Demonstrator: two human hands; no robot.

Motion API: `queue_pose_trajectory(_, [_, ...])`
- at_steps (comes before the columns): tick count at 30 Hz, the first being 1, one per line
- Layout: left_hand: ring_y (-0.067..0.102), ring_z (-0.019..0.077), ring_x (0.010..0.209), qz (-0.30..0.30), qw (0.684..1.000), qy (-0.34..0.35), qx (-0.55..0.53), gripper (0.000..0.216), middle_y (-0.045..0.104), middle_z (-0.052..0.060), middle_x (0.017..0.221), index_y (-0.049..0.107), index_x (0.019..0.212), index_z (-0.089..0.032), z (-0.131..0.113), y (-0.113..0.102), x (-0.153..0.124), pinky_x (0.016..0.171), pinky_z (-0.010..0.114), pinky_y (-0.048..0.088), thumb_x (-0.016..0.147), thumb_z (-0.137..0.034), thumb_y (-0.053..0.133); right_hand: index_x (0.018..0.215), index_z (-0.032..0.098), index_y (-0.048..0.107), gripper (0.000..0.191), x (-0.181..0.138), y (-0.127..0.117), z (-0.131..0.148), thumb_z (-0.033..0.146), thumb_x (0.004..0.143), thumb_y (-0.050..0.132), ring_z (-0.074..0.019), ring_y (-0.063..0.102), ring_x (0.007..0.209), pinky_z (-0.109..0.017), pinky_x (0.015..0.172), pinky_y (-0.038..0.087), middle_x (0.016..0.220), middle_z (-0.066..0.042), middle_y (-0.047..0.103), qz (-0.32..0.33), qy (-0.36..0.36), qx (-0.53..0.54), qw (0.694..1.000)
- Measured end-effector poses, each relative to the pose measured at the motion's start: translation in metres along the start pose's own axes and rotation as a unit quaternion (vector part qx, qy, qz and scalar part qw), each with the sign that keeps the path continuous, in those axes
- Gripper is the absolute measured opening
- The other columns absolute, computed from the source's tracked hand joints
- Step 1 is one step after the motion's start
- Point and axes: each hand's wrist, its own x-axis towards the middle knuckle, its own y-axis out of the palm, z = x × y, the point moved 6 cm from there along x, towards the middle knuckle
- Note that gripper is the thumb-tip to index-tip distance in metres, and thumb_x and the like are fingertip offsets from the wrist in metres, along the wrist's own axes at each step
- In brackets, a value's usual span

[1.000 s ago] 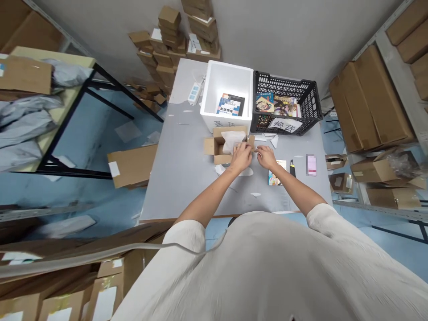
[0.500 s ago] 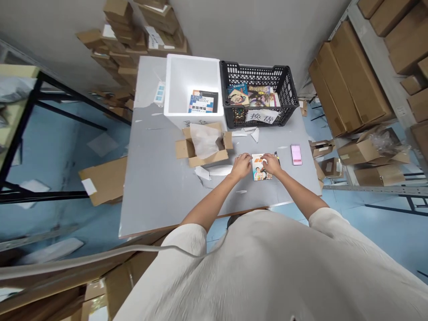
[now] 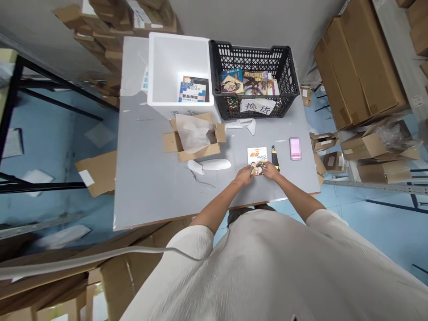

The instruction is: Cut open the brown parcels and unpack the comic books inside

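A small book [image 3: 257, 154] with a white cover, orange title lettering and a pictured figure lies on the grey table [image 3: 150, 178] before me. My left hand [image 3: 245, 174] grips its lower left edge, fingers curled in. At the lower right edge my right hand [image 3: 269, 170] has its fingers bent onto the cover, covering part of the picture. Just right of the book is a black and yellow utility knife [image 3: 274, 157], its lower end close to my right hand. Whether the book is lifted at its near edge I cannot tell.
An open cardboard box [image 3: 170, 141] with white wrapping stands left. Behind are a white foam box [image 3: 154, 80] and a black crate [image 3: 254, 49], both holding books. A phone [image 3: 295, 149] lies right. Paper scraps [image 3: 216, 164] are scattered about. Shelving with cartons [image 3: 366, 62] stands right.
Both hands have slid from the book's upper part to its lower edges, uncovering the title. The utility knife now shows fully. The whole view has shifted slightly.
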Motion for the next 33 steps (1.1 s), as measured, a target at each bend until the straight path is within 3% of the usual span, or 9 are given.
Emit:
queue_pose_trajectory(5, [0.061,0.0393,0.159,0.025,0.999,-0.022,-0.03,0.072,0.052,0.018,0.181,0.06,0.167,-0.019,0.006,0.015,-0.003,0.13,0.048,0.051,0.096,-0.023,0.069,0.138,0.021,0.08,0.052,0.001,0.007,-0.008,0.015,0.089,0.063,-0.0295,0.076,0.13,-0.045,0.119,0.06,0.142,-0.011,0.081,-0.029,0.03,0.104,0.994])
queue_pose_trajectory(10, [0.067,0.0381,0.149,0.028,0.999,-0.021,-0.037,0.067,0.056,0.021,0.176,0.06,0.164,-0.016,0.011,0.017,-0.006,0.126,0.048,0.054,0.097,-0.023,0.064,0.133,0.022,0.079,0.048,0.006,0.014,-0.017,0.018,0.085,0.07,-0.0288,0.078,0.129,-0.045,0.117,0.061,0.135,-0.009,0.084,-0.052,0.101,0.2,0.973])
queue_pose_trajectory(17, [0.066,0.0384,0.15,0.026,0.998,-0.032,-0.036,0.066,0.058,0.019,0.175,0.063,0.162,-0.018,0.022,0.016,-0.016,0.127,0.047,0.053,0.097,-0.024,0.064,0.118,0.02,0.077,0.041,0.011,0.022,-0.019,0.019,0.078,0.073,-0.0268,0.083,0.118,-0.036,0.103,0.066,0.125,-0.009,0.087,-0.043,0.176,0.343,0.922])
queue_pose_trajectory(22, [0.07,0.0373,0.145,0.024,0.998,-0.036,-0.04,0.063,0.064,0.018,0.168,0.066,0.158,-0.017,0.026,0.013,-0.019,0.125,0.044,0.054,0.096,-0.022,0.063,0.104,0.021,0.079,0.033,0.008,0.02,-0.021,0.019,0.072,0.075,-0.029,0.084,0.111,-0.034,0.097,0.066,0.111,-0.007,0.088,-0.05,0.206,0.335,0.918])
queue_pose_trajectory(27, [0.067,0.0366,0.149,0.021,0.998,-0.044,-0.037,0.062,0.059,0.017,0.174,0.065,0.16,-0.017,0.031,0.011,-0.021,0.128,0.044,0.052,0.098,-0.022,0.062,0.092,0.022,0.079,0.02,0.006,0.023,-0.018,0.021,0.073,0.075,-0.0264,0.083,0.102,-0.035,0.097,0.066,0.096,-0.004,0.087,-0.034,0.199,0.347,0.916])
queue_pose_trajectory(33, [0.068,0.037,0.147,0.02,0.998,-0.044,-0.032,0.059,0.061,0.019,0.171,0.065,0.159,-0.015,0.033,0.013,-0.024,0.126,0.047,0.053,0.1,-0.02,0.058,0.085,0.022,0.077,0.013,0.007,0.03,-0.015,0.019,0.072,0.077,-0.025,0.084,0.096,-0.034,0.09,0.066,0.094,-0.005,0.087,-0.036,0.227,0.365,0.902])
